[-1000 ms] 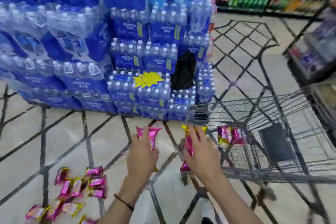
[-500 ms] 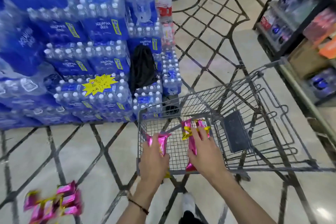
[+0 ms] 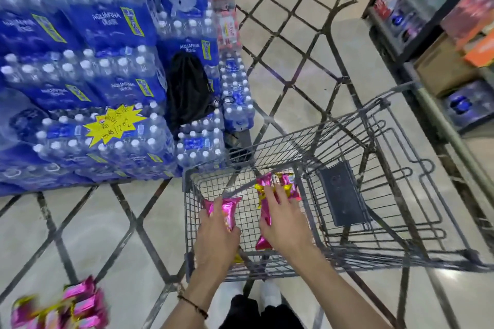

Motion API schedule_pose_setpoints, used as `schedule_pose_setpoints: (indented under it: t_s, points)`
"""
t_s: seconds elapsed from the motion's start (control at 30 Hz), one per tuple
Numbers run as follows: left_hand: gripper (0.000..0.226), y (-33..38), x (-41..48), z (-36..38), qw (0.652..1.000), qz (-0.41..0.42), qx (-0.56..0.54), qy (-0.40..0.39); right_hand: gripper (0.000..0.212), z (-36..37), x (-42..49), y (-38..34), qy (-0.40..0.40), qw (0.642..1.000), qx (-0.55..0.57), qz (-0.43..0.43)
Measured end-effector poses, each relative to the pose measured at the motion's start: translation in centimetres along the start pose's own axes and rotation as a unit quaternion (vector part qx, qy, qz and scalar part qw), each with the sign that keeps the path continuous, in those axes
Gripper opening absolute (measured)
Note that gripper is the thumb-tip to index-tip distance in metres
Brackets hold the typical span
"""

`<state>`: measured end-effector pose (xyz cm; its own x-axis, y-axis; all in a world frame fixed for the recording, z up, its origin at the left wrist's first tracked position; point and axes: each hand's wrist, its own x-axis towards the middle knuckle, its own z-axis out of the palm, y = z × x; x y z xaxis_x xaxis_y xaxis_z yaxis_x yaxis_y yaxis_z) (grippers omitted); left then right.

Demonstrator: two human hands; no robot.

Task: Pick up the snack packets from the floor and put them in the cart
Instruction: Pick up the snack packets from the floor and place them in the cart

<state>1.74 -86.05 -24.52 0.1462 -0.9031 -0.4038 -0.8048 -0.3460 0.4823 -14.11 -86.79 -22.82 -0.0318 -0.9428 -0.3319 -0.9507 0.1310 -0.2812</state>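
The left hand (image 3: 216,238) is curled round a pink packet (image 3: 226,211), thumb on one side and fingers on the other, gripping its lower half so the top end sticks up past the fingers. A thin cord bracelet (image 3: 193,306) sits on that wrist. Just beside it, the right hand (image 3: 286,224) grips a second packet (image 3: 263,242), pink with yellow; the thumb wraps its left edge and the fingers lie across the top. Both ends show beyond the hand. At the fingertips lies a third packet (image 3: 288,181), pink and yellow too. Whether the hand holds it or it rests in the basket cannot be told.

Both hands and their packets are inside the wire cart (image 3: 190,208), low in its near left corner. A dark flat panel (image 3: 343,195) lies against the wire to the right of the hands.

On the floor (image 3: 107,235), well left of the cart and near the frame's lower corner, a pile (image 3: 66,307) of more pink packets is blurred. Beyond it rises a stack of blue water packs (image 3: 112,43) with a yellow star sign (image 3: 112,125) and a black bag (image 3: 187,93) on them. Shelves (image 3: 417,43) line the right side.
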Motion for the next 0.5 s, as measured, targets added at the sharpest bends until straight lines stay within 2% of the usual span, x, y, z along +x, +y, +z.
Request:
schedule_pose_setpoints:
  t_s: [0.23, 0.5]
  points:
    - [0.071, -1.9, 7.9, 3.6, 1.0, -0.026, 0.01, -0.005, 0.071, 5.3, 7.5, 0.4, -0.032, 0.999, -0.006, 0.0]
    - [0.067, -5.1, 17.6, 12.7, 0.999, -0.053, 0.011, 0.0, 0.075, 16.8, 17.6, 3.0, -0.076, 0.997, -0.015, -0.022]
